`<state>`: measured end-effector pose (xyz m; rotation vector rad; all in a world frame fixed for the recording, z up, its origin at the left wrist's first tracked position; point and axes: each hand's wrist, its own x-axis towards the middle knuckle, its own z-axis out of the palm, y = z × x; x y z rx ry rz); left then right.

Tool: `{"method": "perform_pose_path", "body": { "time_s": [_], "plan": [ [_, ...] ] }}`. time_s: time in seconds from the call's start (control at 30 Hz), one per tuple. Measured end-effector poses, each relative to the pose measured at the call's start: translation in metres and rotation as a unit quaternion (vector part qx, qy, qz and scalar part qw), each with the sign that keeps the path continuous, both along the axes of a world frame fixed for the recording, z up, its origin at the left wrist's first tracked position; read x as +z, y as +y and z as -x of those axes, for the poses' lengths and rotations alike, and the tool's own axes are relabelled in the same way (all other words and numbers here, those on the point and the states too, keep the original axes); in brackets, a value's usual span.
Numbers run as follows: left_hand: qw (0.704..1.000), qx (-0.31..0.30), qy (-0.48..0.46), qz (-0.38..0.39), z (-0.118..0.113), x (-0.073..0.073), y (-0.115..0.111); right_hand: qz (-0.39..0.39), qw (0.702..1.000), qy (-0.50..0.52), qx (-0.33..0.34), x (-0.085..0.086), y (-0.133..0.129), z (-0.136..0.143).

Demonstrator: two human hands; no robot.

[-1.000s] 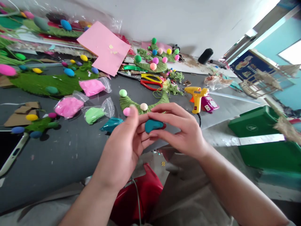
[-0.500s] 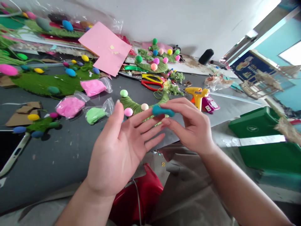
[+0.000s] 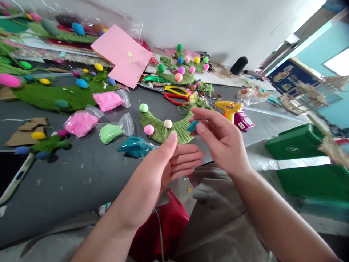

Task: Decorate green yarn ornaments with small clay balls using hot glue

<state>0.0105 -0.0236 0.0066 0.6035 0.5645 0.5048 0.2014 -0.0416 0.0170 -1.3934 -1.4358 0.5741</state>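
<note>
A small piece of blue clay (image 3: 192,126) is pinched between the thumb and fingers of my right hand (image 3: 222,140). My left hand (image 3: 160,163) is open and holds nothing, its fingers stretched out just below and left of the clay. Behind both hands lies a green yarn-wrapped crescent (image 3: 178,131) bearing a light green ball (image 3: 143,107), a pink ball (image 3: 148,130) and a cream ball (image 3: 168,124). A plastic bag of blue clay (image 3: 136,146) rests beside my left thumb.
Bags of pink clay (image 3: 81,123) and green clay (image 3: 110,133) lie at left, near a larger green crescent (image 3: 54,96). Red-handled pliers (image 3: 176,99) and a yellow glue gun (image 3: 229,109) are behind the hands. A green bin (image 3: 313,178) stands at right.
My left hand has turned from palm up to edge-on and moved down from the clay, uncovering the bag of blue clay. The clay looks more compact in my right fingers.
</note>
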Motion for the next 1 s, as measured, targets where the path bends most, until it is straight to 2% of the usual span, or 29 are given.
{"method": "perform_pose_path", "body": {
  "time_s": [0.13,0.2,0.37,0.43,0.5,0.63,0.73,0.87,0.93,1.0],
  "plan": [
    [0.999,-0.005,0.025,-0.031,-0.003,-0.001,-0.003,0.082,0.991,0.104,0.017,0.001,0.0,-0.01],
    [0.997,-0.026,0.052,-0.059,-0.006,-0.002,-0.009,0.108,0.988,0.108,0.023,0.002,0.0,-0.014],
    [0.973,-0.123,0.119,-0.158,-0.011,-0.007,-0.031,0.084,0.993,0.057,0.055,0.002,0.003,-0.015],
    [0.963,-0.134,0.129,-0.194,-0.012,-0.008,-0.035,0.076,0.994,0.052,0.062,0.001,0.005,-0.016],
    [0.963,-0.12,0.131,-0.202,-0.013,-0.008,-0.036,0.09,0.989,0.082,0.087,-0.001,0.008,-0.018],
    [0.974,-0.085,0.126,-0.165,-0.015,-0.01,-0.032,0.149,0.97,0.156,0.116,-0.004,0.01,-0.022],
    [0.976,-0.078,0.127,-0.158,-0.017,-0.011,-0.032,0.16,0.978,0.106,0.082,-0.004,0.01,-0.022],
    [0.978,-0.069,0.121,-0.155,-0.019,-0.012,-0.036,0.096,0.994,0.033,0.035,-0.004,0.011,-0.022],
    [0.98,-0.063,0.116,-0.15,-0.02,-0.013,-0.037,0.053,0.997,0.019,0.046,-0.004,0.013,-0.024],
    [0.981,-0.064,0.112,-0.145,-0.02,-0.014,-0.037,0.047,0.996,0.016,0.067,-0.005,0.015,-0.025]
  ]
}}
